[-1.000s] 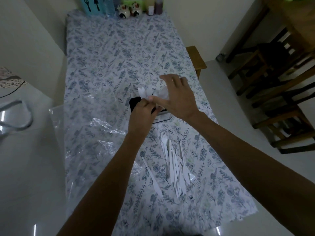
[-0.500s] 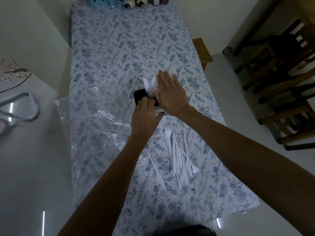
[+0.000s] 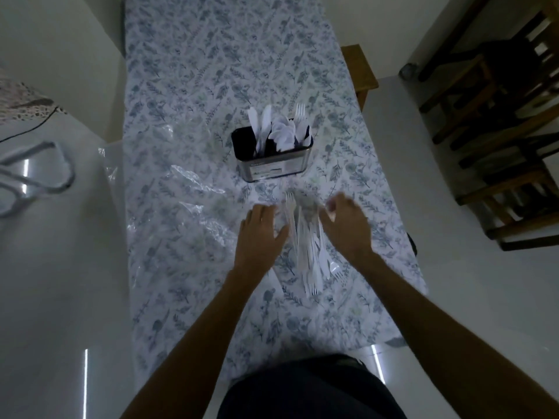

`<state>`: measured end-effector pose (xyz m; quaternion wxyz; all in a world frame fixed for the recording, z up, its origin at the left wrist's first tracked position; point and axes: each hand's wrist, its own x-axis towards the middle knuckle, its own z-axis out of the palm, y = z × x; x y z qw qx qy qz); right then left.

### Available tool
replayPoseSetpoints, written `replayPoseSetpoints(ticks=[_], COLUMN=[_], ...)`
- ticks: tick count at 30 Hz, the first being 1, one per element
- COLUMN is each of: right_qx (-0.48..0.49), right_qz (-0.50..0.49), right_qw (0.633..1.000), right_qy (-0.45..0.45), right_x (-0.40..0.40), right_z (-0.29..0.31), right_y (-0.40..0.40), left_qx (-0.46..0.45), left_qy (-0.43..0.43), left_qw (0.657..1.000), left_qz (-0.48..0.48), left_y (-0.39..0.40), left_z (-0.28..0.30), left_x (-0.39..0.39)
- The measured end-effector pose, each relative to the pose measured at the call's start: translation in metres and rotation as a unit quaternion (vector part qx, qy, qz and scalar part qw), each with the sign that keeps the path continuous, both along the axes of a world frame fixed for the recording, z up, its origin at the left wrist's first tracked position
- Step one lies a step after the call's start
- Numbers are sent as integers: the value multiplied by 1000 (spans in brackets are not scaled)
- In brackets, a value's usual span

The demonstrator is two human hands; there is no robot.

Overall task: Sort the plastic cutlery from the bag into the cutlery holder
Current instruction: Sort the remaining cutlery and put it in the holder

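A metal cutlery holder [image 3: 273, 167] with a dark inside stands on the flowered tablecloth [image 3: 187, 86]. White plastic knives, spoons and forks stick up out of it. Nearer to me lies a pile of white forks [image 3: 308, 252] on the cloth. My left hand [image 3: 258, 234] is just left of the pile, fingers spread and holding nothing. My right hand [image 3: 348, 228] is just right of the pile, fingers loosely bent and blurred by motion. The clear plastic bag [image 3: 196, 201] lies crumpled to the left of my left hand.
A wall or cabinet side borders the table on the left, with a grey metal frame [image 3: 36, 170] on the glossy floor. Wooden chairs [image 3: 508, 146] stand to the right. A wooden stool corner [image 3: 360, 68] shows at the table's far right edge.
Both hands have drawn back from the holder toward me and now flank the fork pile. The holder, hidden behind the hands before, stands uncovered with cutlery in it.
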<state>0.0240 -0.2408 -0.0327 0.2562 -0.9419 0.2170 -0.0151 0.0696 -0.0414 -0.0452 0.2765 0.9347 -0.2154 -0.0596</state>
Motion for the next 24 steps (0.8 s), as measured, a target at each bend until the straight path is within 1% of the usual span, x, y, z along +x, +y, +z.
replayPoseSetpoints(ticks=[1,2,3,4,6,8,9,11,12,14,16,17,18,19,20,21,22,23,24], right_qx=[20,36,49,61,90,114,109,64,37,2,10,31,74,143,218,261,259,220,166], right_qz=[-6,-9,-16,-24,-39,-54,-55,-35,-21,26,105,138,151,138,104,61,26,14,30], right_qw=[995,986,980,979,980,978,979,988,994,1000,992,986,982,978,970,963,965,975,984], right_qy=[94,162,194,194,174,169,166,135,105,12,-72,-90,-88,-66,-40,-24,-8,19,64], right_x=[-25,-46,-60,-68,-71,-66,-64,-66,-68,-73,-76,-76,-76,-77,-78,-81,-85,-89,-95], right_z=[-17,-31,-41,-47,-46,-42,-38,-29,-25,-18,-9,-4,7,16,22,23,20,10,-2], right_y=[-1,0,1,2,1,-3,-6,-11,-12,-15,-18,-20,-21,-23,-23,-23,-21,-18,-13], left_qx=[-10,-18,-23,-25,-25,-24,-23,-8,11,59,89,101,113,124,135,132,121,107,88], left_qy=[16,28,41,54,75,66,52,14,-7,-61,-118,-137,-138,-119,-85,-54,-35,-22,-6], left_qw=[1000,999,999,998,997,998,998,999,998,989,974,969,968,973,980,987,992,994,995], left_qz=[7,15,18,19,13,3,-8,-41,-65,-125,-173,-181,-175,-154,-121,-74,-26,15,41], left_y=[3,5,5,4,0,-7,-12,-25,-33,-48,-59,-61,-62,-59,-55,-49,-41,-32,-23], left_z=[-7,-13,-17,-19,-17,-10,-5,3,6,8,5,2,2,3,6,7,7,7,7], left_x=[-17,-33,-46,-56,-66,-66,-64,-60,-58,-55,-55,-54,-55,-55,-57,-57,-59,-62,-65])
